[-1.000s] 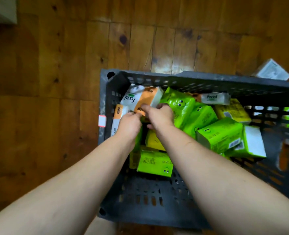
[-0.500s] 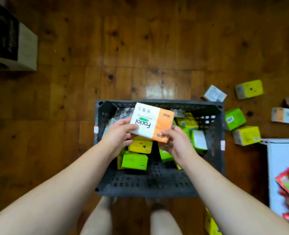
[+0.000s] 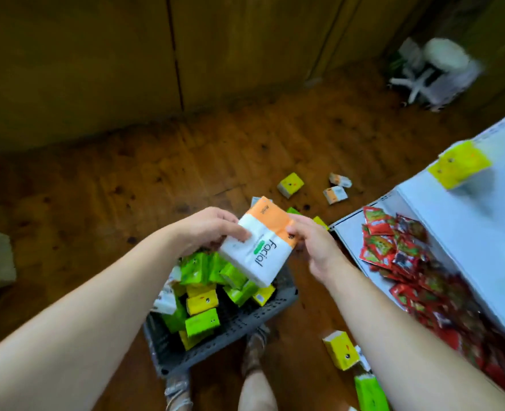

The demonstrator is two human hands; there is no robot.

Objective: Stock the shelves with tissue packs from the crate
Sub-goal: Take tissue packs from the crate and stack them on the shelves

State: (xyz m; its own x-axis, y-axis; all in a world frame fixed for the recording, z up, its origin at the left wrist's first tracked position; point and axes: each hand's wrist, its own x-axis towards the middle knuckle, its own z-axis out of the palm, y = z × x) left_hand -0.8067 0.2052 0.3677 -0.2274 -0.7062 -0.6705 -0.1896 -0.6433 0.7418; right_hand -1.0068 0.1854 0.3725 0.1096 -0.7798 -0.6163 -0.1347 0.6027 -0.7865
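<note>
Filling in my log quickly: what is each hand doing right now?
Left hand: holding the orange-and-white tissue pack at its left edge.
Right hand: holding the same pack at its right edge.

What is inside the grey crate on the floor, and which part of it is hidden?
Inside the crate lie loose green tissue packs, yellow packs and a white pack. The white-and-orange pack held above hides its far end; lower layers are covered.

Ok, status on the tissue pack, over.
Both gripping: left hand, right hand on white-and-orange tissue pack, above the crate. Not shelved yet. In the way: red sachets crowding lower shelf; loose packs on floor.
</note>
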